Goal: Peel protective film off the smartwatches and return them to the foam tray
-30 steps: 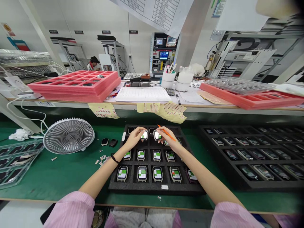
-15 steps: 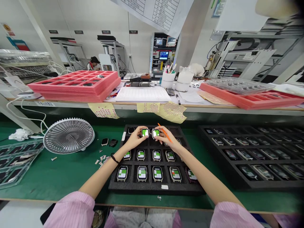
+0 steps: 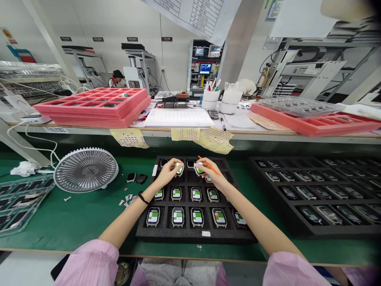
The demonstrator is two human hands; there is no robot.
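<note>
My left hand [image 3: 168, 171] pinches a smartwatch body [image 3: 179, 169] with a green and white screen, above the back part of a black foam tray [image 3: 166, 235]. To its right, my right hand [image 3: 212, 171] grips a second watch body [image 3: 199, 169], its lit screen tilted and partly behind the fingers. A thin orange stick [image 3: 210, 166], like a pen or pick, also lies in that hand. Strapless watches with green and white screens, such as the front one [image 3: 197, 217], fill compartments in the nearer rows. A dark-screened watch [image 3: 190, 163] rests in the back row between my hands.
On the left stand a grey round fan [image 3: 86, 171] and a clear tray [image 3: 20, 202]. Two loose watch pieces [image 3: 131, 177] and paper scraps [image 3: 127, 199] lie beside the tray. Another black tray of watches [image 3: 312, 194] is at right. Pink foam trays [image 3: 95, 105] sit on the shelf.
My hands have moved slightly apart. Both watches have tilted and turned from facing me, lower toward the tray compartments; the dark watch between them now shows more fully.
</note>
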